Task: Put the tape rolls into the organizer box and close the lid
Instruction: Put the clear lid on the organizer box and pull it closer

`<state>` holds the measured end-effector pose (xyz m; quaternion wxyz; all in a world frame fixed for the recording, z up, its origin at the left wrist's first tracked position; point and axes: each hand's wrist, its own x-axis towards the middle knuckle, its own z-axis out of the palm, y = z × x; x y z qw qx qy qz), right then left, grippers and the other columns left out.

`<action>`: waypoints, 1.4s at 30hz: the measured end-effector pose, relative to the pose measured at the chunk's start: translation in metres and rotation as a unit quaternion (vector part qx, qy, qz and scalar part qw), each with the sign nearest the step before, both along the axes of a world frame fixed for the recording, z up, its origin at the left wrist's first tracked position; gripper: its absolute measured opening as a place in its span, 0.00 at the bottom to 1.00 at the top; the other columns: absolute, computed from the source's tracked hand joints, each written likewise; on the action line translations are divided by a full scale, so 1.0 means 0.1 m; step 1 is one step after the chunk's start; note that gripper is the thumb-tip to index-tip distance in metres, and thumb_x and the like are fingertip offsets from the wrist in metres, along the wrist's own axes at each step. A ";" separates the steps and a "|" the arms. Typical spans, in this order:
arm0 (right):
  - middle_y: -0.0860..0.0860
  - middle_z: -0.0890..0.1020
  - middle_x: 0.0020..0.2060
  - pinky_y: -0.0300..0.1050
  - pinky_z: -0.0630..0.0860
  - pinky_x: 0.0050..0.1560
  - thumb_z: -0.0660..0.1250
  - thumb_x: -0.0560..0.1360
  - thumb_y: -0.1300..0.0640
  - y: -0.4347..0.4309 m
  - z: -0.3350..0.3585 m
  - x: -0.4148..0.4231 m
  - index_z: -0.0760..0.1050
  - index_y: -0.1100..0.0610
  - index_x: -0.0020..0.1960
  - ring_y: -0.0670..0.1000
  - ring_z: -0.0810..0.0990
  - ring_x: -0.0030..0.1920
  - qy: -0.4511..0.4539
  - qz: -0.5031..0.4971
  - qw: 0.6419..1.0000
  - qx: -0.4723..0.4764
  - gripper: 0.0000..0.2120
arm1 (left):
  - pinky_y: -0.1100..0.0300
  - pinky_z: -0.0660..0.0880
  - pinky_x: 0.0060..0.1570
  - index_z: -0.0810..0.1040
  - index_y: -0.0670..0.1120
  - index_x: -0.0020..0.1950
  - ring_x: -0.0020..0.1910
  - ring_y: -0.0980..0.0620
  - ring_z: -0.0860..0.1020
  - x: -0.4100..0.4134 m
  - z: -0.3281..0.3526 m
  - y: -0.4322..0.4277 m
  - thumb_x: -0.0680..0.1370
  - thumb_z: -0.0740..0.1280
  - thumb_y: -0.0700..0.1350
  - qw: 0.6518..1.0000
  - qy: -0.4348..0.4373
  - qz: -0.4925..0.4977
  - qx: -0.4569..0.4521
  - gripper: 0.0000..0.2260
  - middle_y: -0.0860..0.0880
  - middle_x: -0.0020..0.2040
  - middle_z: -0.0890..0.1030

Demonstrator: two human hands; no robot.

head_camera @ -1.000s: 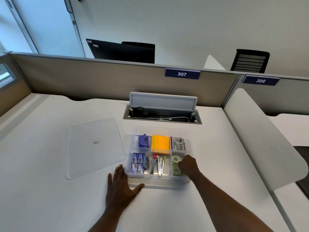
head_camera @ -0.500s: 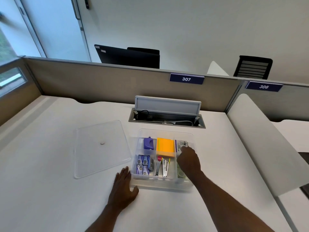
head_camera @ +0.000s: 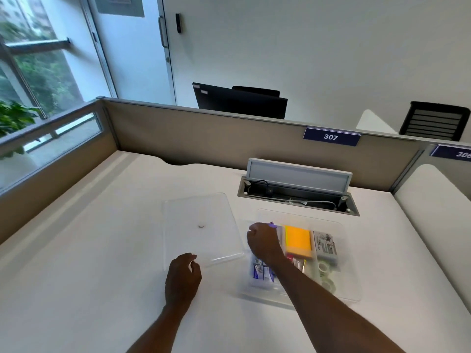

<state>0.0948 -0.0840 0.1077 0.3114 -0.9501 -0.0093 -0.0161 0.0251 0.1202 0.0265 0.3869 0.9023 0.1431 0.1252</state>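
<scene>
Clear organizer box (head_camera: 353, 250): two tape rolls (head_camera: 326, 276) inside | one lid (head_camera: 201, 228) off | hands: left (head_camera: 182, 278) loosely curled, right (head_camera: 263, 242) unclear

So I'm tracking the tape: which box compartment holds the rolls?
The front right compartment: tape rolls sit there, in front of the labelled packet.

My white desk (head_camera: 102, 250) ends at a beige partition (head_camera: 204, 133) bearing a blue plate marked 307 (head_camera: 331, 136). Near the desk's far edge an open cable hatch (head_camera: 298, 193) shows cords inside, its grey flap upright. Beyond the partition I see a dark monitor (head_camera: 239, 100) and a black chair (head_camera: 433, 122). Past the left edge stands a window (head_camera: 30, 72) with greenery outside.
</scene>
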 end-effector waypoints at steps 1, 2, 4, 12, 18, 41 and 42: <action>0.64 0.81 0.53 0.44 0.68 0.55 0.60 0.76 0.62 0.08 -0.06 0.03 0.77 0.69 0.51 0.56 0.77 0.49 0.027 -0.005 1.000 0.002 0.12 | 0.53 0.71 0.62 0.81 0.43 0.56 0.61 0.46 0.76 0.04 0.00 0.08 0.75 0.66 0.38 1.000 0.009 0.007 0.003 0.11 0.46 0.59 0.81; 0.63 0.80 0.56 0.44 0.69 0.57 0.59 0.77 0.60 0.16 -0.11 0.05 0.77 0.68 0.54 0.56 0.77 0.53 0.056 -0.008 0.998 0.000 0.14 | 0.52 0.71 0.63 0.81 0.43 0.57 0.63 0.46 0.74 0.08 0.00 0.16 0.75 0.66 0.39 1.000 0.020 0.012 0.010 0.12 0.46 0.61 0.80; 0.60 0.76 0.64 0.42 0.67 0.63 0.59 0.77 0.58 0.30 -0.17 0.06 0.74 0.65 0.61 0.56 0.73 0.64 0.115 -0.003 0.993 -0.001 0.17 | 0.51 0.70 0.64 0.79 0.42 0.60 0.65 0.45 0.72 0.15 0.01 0.28 0.75 0.66 0.40 0.998 0.046 0.020 0.028 0.14 0.45 0.63 0.78; 0.63 0.75 0.59 0.47 0.71 0.52 0.58 0.74 0.60 0.65 -0.26 0.12 0.69 0.64 0.57 0.56 0.73 0.51 0.248 -0.056 0.965 0.058 0.13 | 0.49 0.72 0.57 0.73 0.41 0.62 0.59 0.40 0.74 0.40 -0.06 0.58 0.74 0.66 0.49 0.983 0.163 0.049 0.070 0.20 0.41 0.61 0.77; 0.61 0.78 0.54 0.45 0.77 0.48 0.61 0.73 0.64 0.60 -0.41 0.23 0.71 0.68 0.61 0.50 0.75 0.37 0.303 -0.126 0.931 0.161 0.17 | 0.49 0.73 0.53 0.72 0.40 0.55 0.57 0.40 0.74 0.53 -0.04 0.55 0.74 0.66 0.54 0.976 0.192 0.074 0.075 0.19 0.40 0.55 0.77; 0.61 0.75 0.46 0.55 0.76 0.55 0.54 0.75 0.34 -0.14 0.16 0.70 0.68 0.67 0.61 0.60 0.78 0.47 0.118 -0.225 0.630 0.734 0.36 | 0.61 0.77 0.41 0.79 0.51 0.44 0.41 0.59 0.82 1.19 1.41 0.43 0.76 0.69 0.50 0.969 -0.168 -0.103 -0.152 0.03 0.56 0.40 0.84; 0.64 0.75 0.51 0.57 0.74 0.60 0.53 0.74 0.30 -0.32 0.20 0.70 0.66 0.68 0.64 0.62 0.77 0.53 0.104 -0.210 0.595 0.769 0.41 | 0.61 0.76 0.40 0.79 0.52 0.45 0.40 0.60 0.81 1.15 1.46 0.29 0.75 0.69 0.50 0.971 -0.185 -0.120 -0.091 0.03 0.57 0.39 0.84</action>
